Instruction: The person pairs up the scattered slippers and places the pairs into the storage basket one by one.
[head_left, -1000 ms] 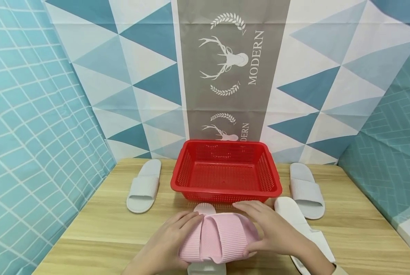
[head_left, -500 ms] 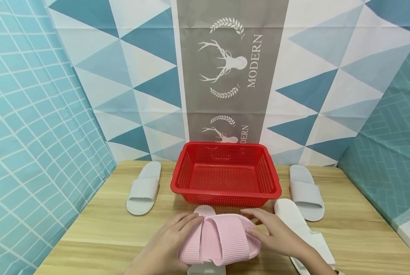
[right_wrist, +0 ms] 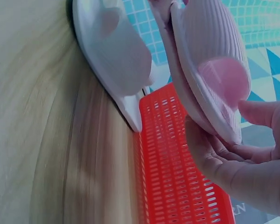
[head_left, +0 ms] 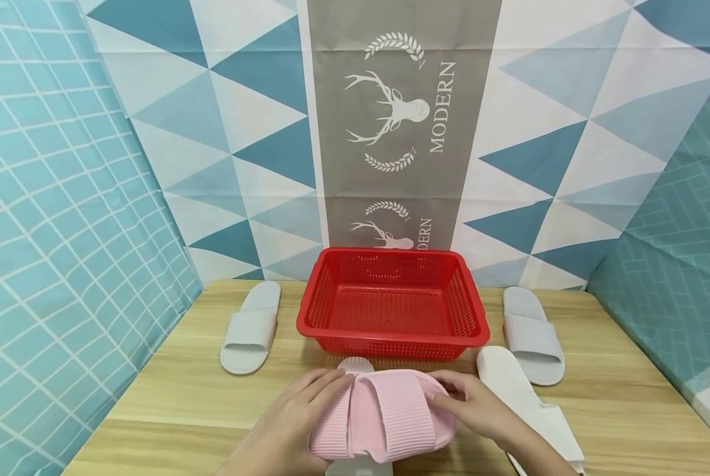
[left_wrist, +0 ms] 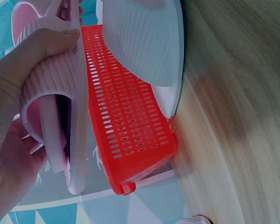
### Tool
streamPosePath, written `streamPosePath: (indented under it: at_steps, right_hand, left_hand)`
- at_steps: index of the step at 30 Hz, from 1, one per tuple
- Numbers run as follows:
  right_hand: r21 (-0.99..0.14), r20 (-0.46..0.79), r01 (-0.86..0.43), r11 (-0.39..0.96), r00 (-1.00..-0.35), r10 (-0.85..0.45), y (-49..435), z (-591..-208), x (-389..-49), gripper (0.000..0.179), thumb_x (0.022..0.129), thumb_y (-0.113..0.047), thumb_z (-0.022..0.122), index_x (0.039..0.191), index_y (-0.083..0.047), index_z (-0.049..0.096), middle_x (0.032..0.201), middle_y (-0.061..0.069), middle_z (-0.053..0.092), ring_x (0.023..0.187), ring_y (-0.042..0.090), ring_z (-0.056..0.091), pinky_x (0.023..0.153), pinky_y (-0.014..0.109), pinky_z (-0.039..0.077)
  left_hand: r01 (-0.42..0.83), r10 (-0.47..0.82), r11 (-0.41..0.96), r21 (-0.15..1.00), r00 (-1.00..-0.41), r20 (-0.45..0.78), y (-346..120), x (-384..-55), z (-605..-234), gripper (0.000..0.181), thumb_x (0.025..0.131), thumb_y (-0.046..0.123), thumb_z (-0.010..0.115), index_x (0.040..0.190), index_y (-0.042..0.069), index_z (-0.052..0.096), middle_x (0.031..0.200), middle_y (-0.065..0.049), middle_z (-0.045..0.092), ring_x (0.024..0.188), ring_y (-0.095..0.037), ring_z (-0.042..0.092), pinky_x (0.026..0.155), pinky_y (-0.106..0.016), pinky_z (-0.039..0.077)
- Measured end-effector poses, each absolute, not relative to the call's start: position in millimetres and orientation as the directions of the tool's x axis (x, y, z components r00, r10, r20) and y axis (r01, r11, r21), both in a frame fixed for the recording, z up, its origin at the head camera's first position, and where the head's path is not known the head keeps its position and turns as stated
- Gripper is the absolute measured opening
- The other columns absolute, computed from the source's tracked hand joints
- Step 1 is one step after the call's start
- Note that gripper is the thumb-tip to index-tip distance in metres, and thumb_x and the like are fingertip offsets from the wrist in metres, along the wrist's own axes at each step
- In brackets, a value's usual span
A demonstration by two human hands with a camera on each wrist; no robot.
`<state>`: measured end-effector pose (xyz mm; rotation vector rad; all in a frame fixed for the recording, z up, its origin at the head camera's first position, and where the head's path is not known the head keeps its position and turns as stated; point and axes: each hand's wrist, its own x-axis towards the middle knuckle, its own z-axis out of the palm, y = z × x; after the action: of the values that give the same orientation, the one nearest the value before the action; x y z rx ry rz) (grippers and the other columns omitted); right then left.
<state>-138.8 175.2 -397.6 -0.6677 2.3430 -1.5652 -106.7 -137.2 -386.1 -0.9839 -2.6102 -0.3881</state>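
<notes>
both hands, left (head_left: 295, 423) and right (head_left: 480, 410), grip a stacked pair of pink slippers (head_left: 385, 413) from either side. the pair is held above a white slipper (head_left: 355, 365), just in front of the red basket (head_left: 393, 330).

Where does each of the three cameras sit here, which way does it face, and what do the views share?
Head: looks forward and down at the table; both hands hold stacked pink slippers before the red basket.
Left wrist: beside the left hand, facing its grip on the pink slippers, basket behind.
Right wrist: beside the right hand, facing the same slippers and basket.
Shared: both wrist views show the pink slippers, the red basket and a white slipper lying on the table.
</notes>
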Motion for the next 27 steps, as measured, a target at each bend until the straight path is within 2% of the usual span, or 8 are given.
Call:
streamPosePath:
  at_steps: [4,10,21,27]
  right_hand:
    - [-0.966,-0.040,-0.098,0.241,-0.859,-0.511,177.0,-398.4,-138.6,0.042,0.098,-0.021,0.053,0.124,0.011,0.054,0.100,0.006,0.068,0.085,0.000,0.062,0.074,0.017,0.052]
    - [-0.998,-0.051,0.022,0.056,-0.800,-0.598,178.7,-405.1,-138.6,0.044,0.099,-0.014,0.048,0.125,0.021,0.046,0.094,-0.007,0.069,0.084,0.003,0.066,0.074,0.021,0.056]
    - [-0.990,-0.019,0.104,-0.093,-0.762,-0.648,178.9,-407.8,-142.2,0.027,0.100,-0.011,0.044,0.120,0.004,0.055,0.096,-0.008,0.071,0.086,0.004,0.068,0.076,0.020,0.057]
    - [-0.987,-0.015,0.114,-0.114,-0.769,-0.639,180.3,-406.8,-142.9,0.025,0.099,-0.011,0.045,0.119,0.001,0.055,0.096,-0.009,0.071,0.087,0.004,0.067,0.077,0.020,0.056]
  left_hand:
    - [0.675,0.585,0.725,0.139,-0.710,0.392,-137.4,-106.1,-386.1,0.104,0.050,0.044,0.089,0.142,0.023,0.044,0.140,0.010,0.052,0.126,-0.012,0.049,0.099,-0.039,0.052]
    - [0.669,0.580,0.728,0.150,-0.718,0.386,-137.2,-106.5,-385.1,0.104,0.051,0.041,0.089,0.143,0.025,0.042,0.143,0.011,0.049,0.128,-0.011,0.048,0.100,-0.038,0.051]
    - [0.681,0.588,0.717,0.151,-0.707,0.394,-137.3,-108.4,-385.6,0.107,0.052,0.031,0.088,0.146,0.021,0.038,0.147,0.011,0.042,0.132,-0.010,0.043,0.103,-0.037,0.049]
    - [0.688,0.579,0.703,0.180,-0.700,0.417,-142.3,-110.3,-383.2,0.109,0.055,0.044,0.090,0.147,0.022,0.036,0.152,0.009,0.038,0.135,-0.014,0.041,0.103,-0.041,0.049]
